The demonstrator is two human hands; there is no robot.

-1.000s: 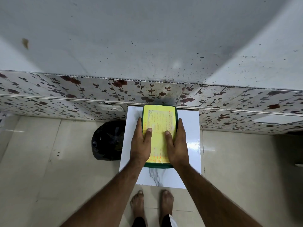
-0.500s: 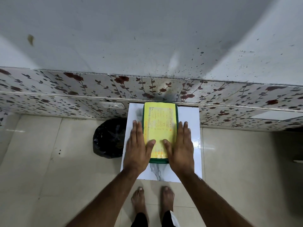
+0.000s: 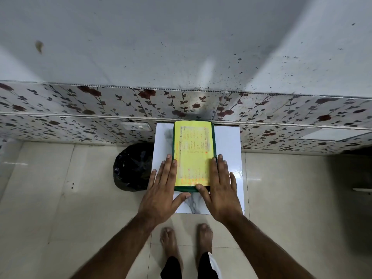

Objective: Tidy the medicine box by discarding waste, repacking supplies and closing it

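The medicine box (image 3: 193, 150) is green with a yellow printed label covering its lid. It lies closed on a small white marble-patterned table (image 3: 227, 146) against the wall. My left hand (image 3: 163, 190) is flat and spread at the box's left near side, its fingertips at the box's edge. My right hand (image 3: 220, 188) is spread at the right near side, its thumb resting on the box's near right corner. Neither hand grips anything.
A black bin bag (image 3: 131, 168) sits on the floor just left of the table. A floral-tiled wall (image 3: 80, 109) runs behind, with a socket plate (image 3: 136, 126) near the table's back left. My bare feet (image 3: 187, 242) stand on beige floor tiles.
Both hands have slid back along the box toward me and opened flat; a second ago they clasped its sides with thumbs on the lid. The box has stayed where it was.
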